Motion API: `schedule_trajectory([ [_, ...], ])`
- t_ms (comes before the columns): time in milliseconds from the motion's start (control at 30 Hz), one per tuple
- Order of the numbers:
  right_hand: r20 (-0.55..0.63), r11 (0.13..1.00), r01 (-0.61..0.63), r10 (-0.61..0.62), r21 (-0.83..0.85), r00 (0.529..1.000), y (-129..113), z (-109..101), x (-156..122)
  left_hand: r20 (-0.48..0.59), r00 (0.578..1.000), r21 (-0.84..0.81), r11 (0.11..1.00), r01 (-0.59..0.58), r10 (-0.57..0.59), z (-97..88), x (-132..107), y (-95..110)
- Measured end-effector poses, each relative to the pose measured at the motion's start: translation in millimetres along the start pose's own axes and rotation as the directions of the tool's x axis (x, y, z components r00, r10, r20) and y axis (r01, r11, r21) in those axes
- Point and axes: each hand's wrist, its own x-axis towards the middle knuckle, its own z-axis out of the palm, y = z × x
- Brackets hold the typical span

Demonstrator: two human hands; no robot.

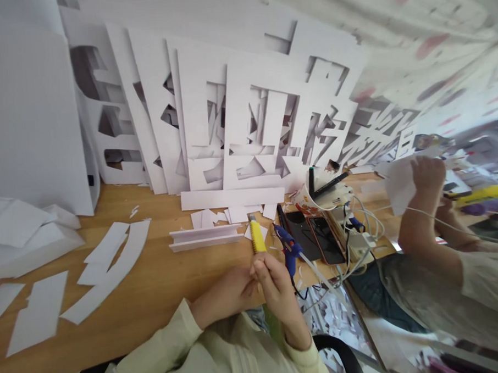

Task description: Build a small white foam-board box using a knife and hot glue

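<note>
My right hand (277,287) is closed around a yellow utility knife (257,236), whose tip points away from me over the wooden table (162,278). Pressed against it from the left, my left hand (229,292) has its fingers curled at the knife's lower end. A blue hot glue gun (288,248) lies just right of the knife. White foam-board strips (204,237) lie just beyond the knife tip.
White foam boards (246,115) with cut-out characters lean against the back. Cut white pieces (107,264) lie on the left. Two phones (317,236), a paper cup of pens (315,197) and white cables (358,231) sit at right. Another person's arm (423,212) holds a white piece far right.
</note>
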Motion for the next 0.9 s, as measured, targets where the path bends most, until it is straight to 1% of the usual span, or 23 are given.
schedule_trajectory([
  [67,0.038,0.999,-0.029,0.028,0.03,0.999,9.7,7.1,17.5,0.073,0.997,-0.03,0.999,0.015,-0.013,-4.1,-12.6,12.3],
  [100,0.069,0.999,-0.034,0.031,0.036,0.997,15.3,11.2,25.3,0.117,0.992,-0.056,0.997,0.048,-0.041,-9.0,-20.6,18.7],
  [167,0.135,0.999,-0.035,0.031,0.03,0.99,26.0,19.0,35.2,0.221,0.968,-0.153,0.976,0.155,-0.119,-21.6,-37.4,29.9],
  [233,0.191,0.999,-0.037,0.036,0.005,0.981,33.6,23.6,35.5,0.266,0.955,-0.285,0.935,0.211,-0.134,-34.0,-51.9,37.0],
  [267,0.215,0.999,-0.039,0.04,-0.008,0.976,35.5,24.0,31.9,0.256,0.959,-0.349,0.913,0.21,-0.123,-39.1,-57.0,38.5],
  [333,0.245,0.999,-0.046,0.051,-0.028,0.968,34.9,20.7,19.0,0.184,0.976,-0.457,0.869,0.189,-0.116,-46.7,-61.4,36.7],
  [367,0.25,0.998,-0.058,0.065,-0.035,0.966,32.5,17.4,10.7,0.122,0.983,-0.494,0.85,0.181,-0.139,-49.0,-60.4,33.7],
  [400,0.239,0.997,-0.071,0.079,-0.042,0.968,28.9,13.5,2.0,0.039,0.983,-0.515,0.839,0.174,-0.18,-50.4,-57.7,29.6],
  [433,0.222,0.995,-0.089,0.097,-0.044,0.97,24.4,9.5,-6.5,-0.063,0.97,-0.521,0.836,0.17,-0.236,-50.8,-53.6,24.9],
  [467,0.197,0.994,-0.109,0.113,-0.031,0.974,19.3,5.8,-14.3,-0.167,0.941,-0.519,0.838,0.17,-0.295,-50.3,-48.7,20.0],
  [500,0.172,0.992,-0.123,0.121,-0.002,0.978,14.2,2.8,-21.2,-0.255,0.903,-0.514,0.839,0.177,-0.346,-48.9,-43.7,15.4],
  [533,0.148,0.991,-0.129,0.122,0.04,0.981,9.2,0.7,-26.9,-0.312,0.869,-0.515,0.837,0.185,-0.385,-46.9,-39.2,11.5],
  [567,0.115,0.989,-0.123,0.113,0.086,0.987,4.8,-0.2,-31.2,-0.335,0.847,-0.528,0.827,0.195,-0.413,-44.4,-35.6,8.6],
  [600,0.071,0.987,-0.103,0.095,0.124,0.993,1.0,-0.2,-34.3,-0.323,0.841,-0.553,0.807,0.205,-0.435,-41.9,-33.2,7.0],
  [633,0.008,0.987,-0.074,0.074,0.142,0.997,-2.1,0.8,-36.3,-0.292,0.847,-0.587,0.782,0.208,-0.445,-39.6,-32.1,6.7],
  [700,-0.144,0.994,-0.012,0.028,0.112,0.989,-6.6,4.6,-37.0,-0.227,0.867,-0.653,0.73,0.202,-0.444,-36.7,-33.6,9.5],
  [733,-0.196,0.996,0.013,0.004,0.084,0.981,-8.5,7.0,-36.0,-0.207,0.876,-0.677,0.71,0.193,-0.436,-36.3,-35.8,12.2],
  [767,-0.219,0.998,0.036,-0.024,0.054,0.976,-10.4,9.3,-34.2,-0.195,0.886,-0.694,0.697,0.178,-0.421,-36.5,-38.5,15.3],
  [800,-0.208,0.998,0.058,-0.052,0.022,0.977,-12.5,11.6,-31.8,-0.192,0.896,-0.704,0.693,0.158,-0.4,-37.1,-41.4,18.4],
  [833,-0.173,0.996,0.083,-0.084,-0.014,0.981,-14.5,13.7,-28.8,-0.197,0.905,-0.706,0.696,0.135,-0.376,-37.9,-44.3,21.1],
  [900,-0.076,0.984,0.148,-0.155,-0.096,0.985,-18.3,17.7,-21.9,-0.22,0.917,-0.694,0.714,0.092,-0.332,-39.2,-49.5,24.7],
])
